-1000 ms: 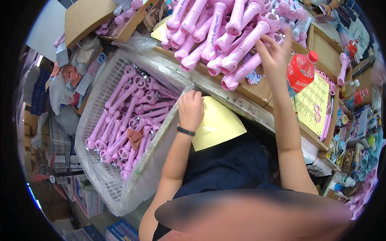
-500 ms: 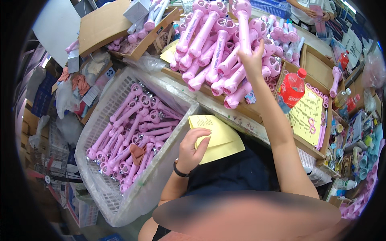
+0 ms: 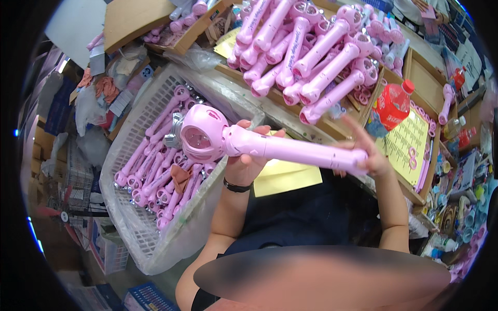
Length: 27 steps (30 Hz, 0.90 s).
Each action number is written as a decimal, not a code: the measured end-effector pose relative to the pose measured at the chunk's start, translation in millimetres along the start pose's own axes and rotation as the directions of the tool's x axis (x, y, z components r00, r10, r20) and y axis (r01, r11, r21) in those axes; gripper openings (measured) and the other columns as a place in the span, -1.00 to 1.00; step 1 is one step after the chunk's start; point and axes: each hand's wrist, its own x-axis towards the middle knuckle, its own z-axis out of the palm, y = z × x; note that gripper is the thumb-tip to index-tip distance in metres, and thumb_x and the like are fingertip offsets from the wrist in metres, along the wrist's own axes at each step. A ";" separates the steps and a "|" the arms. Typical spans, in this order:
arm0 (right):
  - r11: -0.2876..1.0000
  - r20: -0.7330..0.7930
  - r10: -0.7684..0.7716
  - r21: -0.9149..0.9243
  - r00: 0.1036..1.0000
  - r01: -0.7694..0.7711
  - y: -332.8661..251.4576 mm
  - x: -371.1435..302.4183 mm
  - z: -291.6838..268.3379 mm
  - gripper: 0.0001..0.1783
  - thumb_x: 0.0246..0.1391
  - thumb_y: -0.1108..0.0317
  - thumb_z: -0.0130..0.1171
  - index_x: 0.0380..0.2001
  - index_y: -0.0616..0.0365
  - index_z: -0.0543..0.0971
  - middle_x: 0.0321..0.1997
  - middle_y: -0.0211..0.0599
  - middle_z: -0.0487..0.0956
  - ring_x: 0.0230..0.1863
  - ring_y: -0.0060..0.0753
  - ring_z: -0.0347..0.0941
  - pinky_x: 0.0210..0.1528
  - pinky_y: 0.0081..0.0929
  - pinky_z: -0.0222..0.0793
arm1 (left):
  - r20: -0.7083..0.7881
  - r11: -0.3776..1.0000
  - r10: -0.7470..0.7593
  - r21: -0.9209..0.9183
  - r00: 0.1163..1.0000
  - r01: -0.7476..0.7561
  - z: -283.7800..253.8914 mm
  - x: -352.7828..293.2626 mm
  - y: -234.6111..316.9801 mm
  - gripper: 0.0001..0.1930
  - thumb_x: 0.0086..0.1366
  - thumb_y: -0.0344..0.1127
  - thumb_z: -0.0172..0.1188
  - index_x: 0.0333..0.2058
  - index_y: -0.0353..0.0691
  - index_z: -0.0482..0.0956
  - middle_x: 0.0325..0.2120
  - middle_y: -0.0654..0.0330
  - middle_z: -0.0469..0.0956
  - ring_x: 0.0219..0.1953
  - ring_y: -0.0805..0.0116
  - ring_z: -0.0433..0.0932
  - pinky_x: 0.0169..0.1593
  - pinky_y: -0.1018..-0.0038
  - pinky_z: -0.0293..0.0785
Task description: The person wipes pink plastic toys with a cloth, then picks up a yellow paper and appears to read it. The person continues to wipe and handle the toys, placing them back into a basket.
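1. A pink wand [image 3: 301, 151] is held up in both hands, lying almost level across the view, its round, open-sided head at the left and its handle end at the right.
2. The left hand [image 3: 246, 167] is under the neck of the wand, its fingers grasping it from below and behind.
3. The right hand [image 3: 377, 163] has its fingers closed on the handle end, with one or more stretched out away from it.
4. A shiny silver part [image 3: 174, 129] sits at the outer side of the wand's head.
5. Left of the left forearm stands a white basket [image 3: 120, 150] with many pink wands inside and a brown scrap [image 3: 181, 179] on top of them.
6. Yellow paper [image 3: 288, 181] lies below the held wand, over the dark clothing.
7. On the bench [image 3: 275, 111], beyond the hands, is a heap of wands [image 3: 311, 57], with a red-labelled bottle [image 3: 392, 106] to its right.
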 end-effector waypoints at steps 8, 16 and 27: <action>0.220 -0.123 -0.960 -0.885 0.250 0.410 31.6 -4.0 43.2 -0.79 0.03 0.59 0.20 -0.23 0.20 0.46 -0.10 -0.10 0.46 -0.09 -0.38 0.41 0.02 -0.45 0.31 | -0.400 0.997 0.076 0.032 0.914 -0.069 18.7 -16.8 -29.5 -0.47 0.22 -0.30 0.26 0.12 0.06 0.25 0.18 0.15 0.34 0.27 -0.05 0.21 0.27 -0.12 0.18; 0.741 -0.694 -0.605 -0.313 0.390 0.594 83.0 55.4 74.6 -0.90 0.14 0.49 0.19 -0.35 0.17 0.45 -0.41 -0.36 0.56 -0.52 -0.72 0.34 -0.44 -0.74 0.27 | -0.517 0.992 0.121 0.048 0.847 -0.113 33.1 -21.3 -38.0 -0.51 0.21 -0.12 0.26 0.08 0.07 0.31 0.14 0.24 0.38 0.29 0.01 0.19 0.28 -0.13 0.18; 0.797 -0.655 -0.584 -0.350 0.480 0.492 88.9 73.0 70.9 -0.88 0.13 0.50 0.20 -0.37 0.18 0.43 -0.39 -0.37 0.55 -0.45 -0.73 0.35 -0.35 -0.74 0.28 | -0.568 0.969 0.247 0.120 0.785 -0.218 35.0 -25.2 -48.4 -0.49 0.21 -0.18 0.28 0.10 0.15 0.28 0.14 0.25 0.40 0.27 -0.04 0.21 0.27 -0.10 0.20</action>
